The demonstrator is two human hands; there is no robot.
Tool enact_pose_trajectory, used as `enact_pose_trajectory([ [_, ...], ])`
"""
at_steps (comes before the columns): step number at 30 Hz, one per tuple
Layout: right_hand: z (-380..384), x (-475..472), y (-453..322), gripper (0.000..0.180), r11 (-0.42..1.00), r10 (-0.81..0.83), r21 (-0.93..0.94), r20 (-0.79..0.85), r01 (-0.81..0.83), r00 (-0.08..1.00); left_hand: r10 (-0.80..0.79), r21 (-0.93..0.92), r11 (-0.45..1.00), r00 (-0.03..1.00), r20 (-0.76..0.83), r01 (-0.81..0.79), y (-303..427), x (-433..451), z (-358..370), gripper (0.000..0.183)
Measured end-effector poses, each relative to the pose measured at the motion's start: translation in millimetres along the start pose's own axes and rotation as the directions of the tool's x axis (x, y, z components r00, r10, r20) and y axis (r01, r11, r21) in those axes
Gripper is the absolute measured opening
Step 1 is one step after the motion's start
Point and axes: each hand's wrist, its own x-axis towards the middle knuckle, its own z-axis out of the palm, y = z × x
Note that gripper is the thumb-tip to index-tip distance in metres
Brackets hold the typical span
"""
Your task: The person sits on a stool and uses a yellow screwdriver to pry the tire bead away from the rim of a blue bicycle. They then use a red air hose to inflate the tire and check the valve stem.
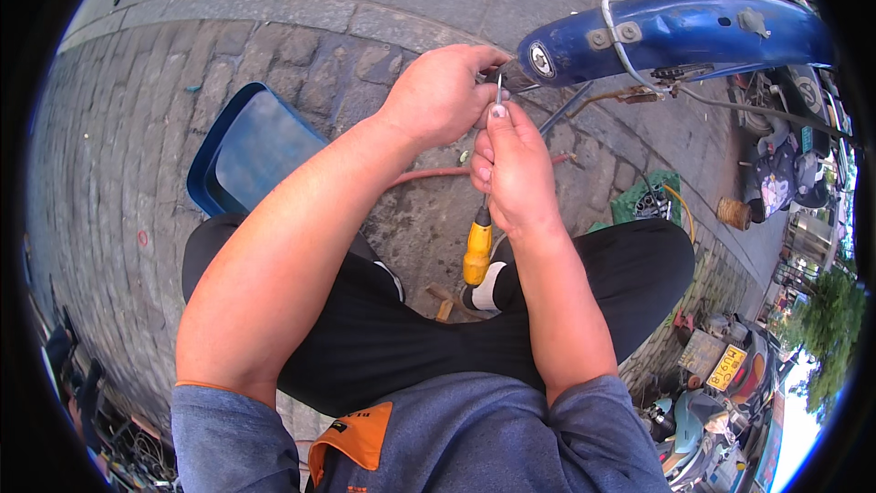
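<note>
My right hand (pixel 517 164) grips a screwdriver by its metal shaft. Its yellow handle (pixel 477 253) hangs below my fingers, and a thin pointed metal tip (pixel 499 90) sticks up past my thumb. Close against it, my left hand (pixel 438 92) pinches a dark flap (pixel 510 72) at the end of a blue bicycle mudguard (pixel 671 41). My left fingertips are partly hidden behind the hand, so the exact grip is hard to see. A bent metal stay (pixel 619 34) is bolted across the mudguard.
A blue basin of water (pixel 195 178) stands on the stone paving to the left. Behind my hands runs a red hose (pixel 431 174). A green crate (pixel 624 204) with metal parts sits beyond my right knee. Further right are a rusty can (pixel 733 213) and parked motorcycles (pixel 746 356).
</note>
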Motion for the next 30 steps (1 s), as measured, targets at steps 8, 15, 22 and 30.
enact_pose_trajectory([
  [8, 13.6, -2.4, 11.4, 0.022, 0.995, -0.087, 0.042, -0.078, 0.09, 0.993, -0.026, 0.023, 0.999, 0.999, 0.018, 0.025, -0.1, 1.1, 1.1, 0.028],
  [15, 16.5, 4.2, 14.0, 0.02, 0.994, -0.076, 0.065, -0.093, 0.082, 0.993, -0.029, -0.015, 0.999, 1.0, -0.004, 0.029, -5.3, 1.2, 2.6, 0.028],
  [22, 2.6, 5.3, 5.4, 0.021, 0.994, 0.005, 0.109, 0.003, -0.006, 1.0, -0.139, -0.034, 0.989, 0.986, 0.089, 0.143, -0.2, 4.3, -1.8, 0.043],
  [30, -11.9, 8.0, -0.1, 0.023, 0.995, 0.053, 0.079, 0.087, -0.06, 0.995, -0.127, 0.019, 0.992, 0.986, 0.108, 0.126, 8.1, 2.6, -9.0, 0.041],
])
